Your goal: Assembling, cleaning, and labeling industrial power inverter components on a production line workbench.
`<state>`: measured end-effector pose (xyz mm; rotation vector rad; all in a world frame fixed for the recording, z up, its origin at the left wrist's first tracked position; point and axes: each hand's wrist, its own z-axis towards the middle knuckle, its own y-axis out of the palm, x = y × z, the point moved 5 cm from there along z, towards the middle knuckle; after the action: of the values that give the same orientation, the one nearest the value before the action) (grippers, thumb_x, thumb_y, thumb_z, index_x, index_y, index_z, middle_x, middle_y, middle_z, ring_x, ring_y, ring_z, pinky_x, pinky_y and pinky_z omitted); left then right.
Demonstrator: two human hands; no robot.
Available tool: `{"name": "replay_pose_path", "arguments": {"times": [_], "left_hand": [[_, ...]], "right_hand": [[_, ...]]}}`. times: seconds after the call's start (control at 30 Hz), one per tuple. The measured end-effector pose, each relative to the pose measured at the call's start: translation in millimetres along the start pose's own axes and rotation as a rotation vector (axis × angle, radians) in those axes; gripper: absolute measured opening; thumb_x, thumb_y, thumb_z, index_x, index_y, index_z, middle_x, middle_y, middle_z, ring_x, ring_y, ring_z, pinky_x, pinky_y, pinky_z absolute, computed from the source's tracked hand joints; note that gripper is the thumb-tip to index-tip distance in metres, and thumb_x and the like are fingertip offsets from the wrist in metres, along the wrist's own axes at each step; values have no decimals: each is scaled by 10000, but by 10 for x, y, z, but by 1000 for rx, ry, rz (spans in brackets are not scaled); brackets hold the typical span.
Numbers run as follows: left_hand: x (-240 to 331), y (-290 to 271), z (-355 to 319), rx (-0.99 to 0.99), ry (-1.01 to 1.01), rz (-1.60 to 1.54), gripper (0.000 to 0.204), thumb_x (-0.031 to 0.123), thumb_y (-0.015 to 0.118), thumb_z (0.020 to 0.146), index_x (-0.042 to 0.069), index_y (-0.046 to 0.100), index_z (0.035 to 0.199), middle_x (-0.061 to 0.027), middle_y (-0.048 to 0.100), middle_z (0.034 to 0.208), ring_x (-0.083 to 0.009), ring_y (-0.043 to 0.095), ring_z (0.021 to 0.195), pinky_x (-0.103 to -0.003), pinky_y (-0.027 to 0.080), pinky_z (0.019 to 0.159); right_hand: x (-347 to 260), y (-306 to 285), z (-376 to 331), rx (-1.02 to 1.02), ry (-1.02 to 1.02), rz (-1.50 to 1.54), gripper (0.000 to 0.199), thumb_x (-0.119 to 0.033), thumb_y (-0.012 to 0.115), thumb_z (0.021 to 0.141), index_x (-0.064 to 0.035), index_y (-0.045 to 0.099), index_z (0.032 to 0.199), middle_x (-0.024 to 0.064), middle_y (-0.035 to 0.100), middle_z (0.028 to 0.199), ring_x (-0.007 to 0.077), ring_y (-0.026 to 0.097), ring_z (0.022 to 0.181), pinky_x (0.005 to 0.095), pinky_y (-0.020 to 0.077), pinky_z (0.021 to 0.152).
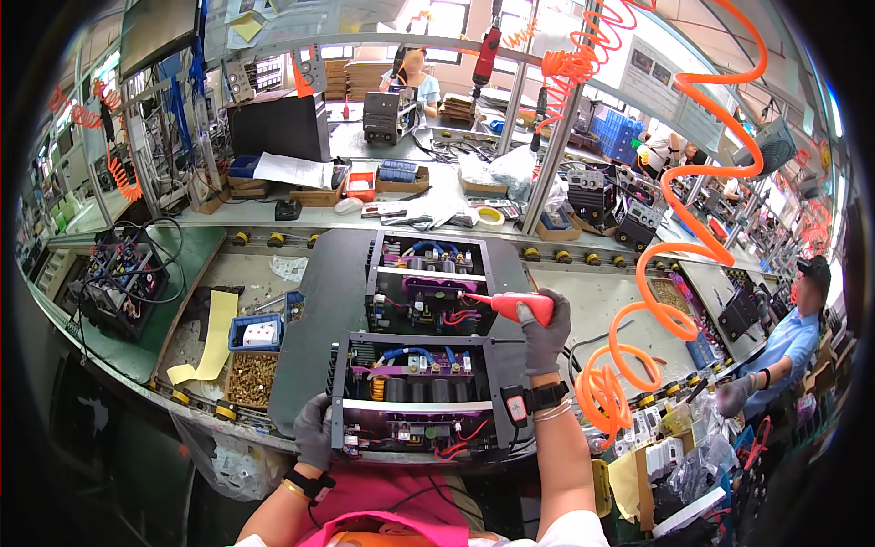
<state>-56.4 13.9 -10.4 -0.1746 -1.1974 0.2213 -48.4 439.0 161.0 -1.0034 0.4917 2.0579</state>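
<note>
Red bottle at the far case

The right hand, in a grey glove, was wrapped around a red squeeze bottle. Its fingers were pressed on the bottle, and the long thin tip pointed left, over the far open electronics case. Whether the tip touched anything inside could not be told.

The left hand, gloved too, was curled at the left front corner of the near open electronics case. Its fingertips were hidden, so how hard it held on could not be told.

Both cases sat between the hands and a bit ahead, one behind the other, on a dark board. Purple and black parts showed inside them.

The step in hand looked like using the bottle on the far case's insides. The next move seemed to call for a steady right hand and good aim, so the tip would not bump the wires.

Left of the left hand, and farther ahead, were small brass parts, a blue bin and yellow paper. Right of the right hand hung a curly orange hose. Past it stood a co-worker in a blue shirt.
</note>
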Motion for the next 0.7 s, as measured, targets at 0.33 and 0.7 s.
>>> {"name": "replay_pose_path", "arguments": {"times": [0.33,0.7], "left_hand": [[-104,20,4,-1,-42,3,210,143,560,911,6,598,1065,-145,654,910,-276,640,832,-366,496,764],[-25,38,-7,11,-64,-34,207,143,562,914,15,604,1072,-144,659,920,-267,643,847,-362,498,776]], "right_hand": [[-30,40,14,-5,-25,-23,414,-135,789,723,-32,574,1062,75,596,1015,188,574,931,311,471,862],[-38,56,28,-37,-67,-54,424,-139,801,721,-31,574,1062,57,594,986,153,571,892,286,485,828]]}}
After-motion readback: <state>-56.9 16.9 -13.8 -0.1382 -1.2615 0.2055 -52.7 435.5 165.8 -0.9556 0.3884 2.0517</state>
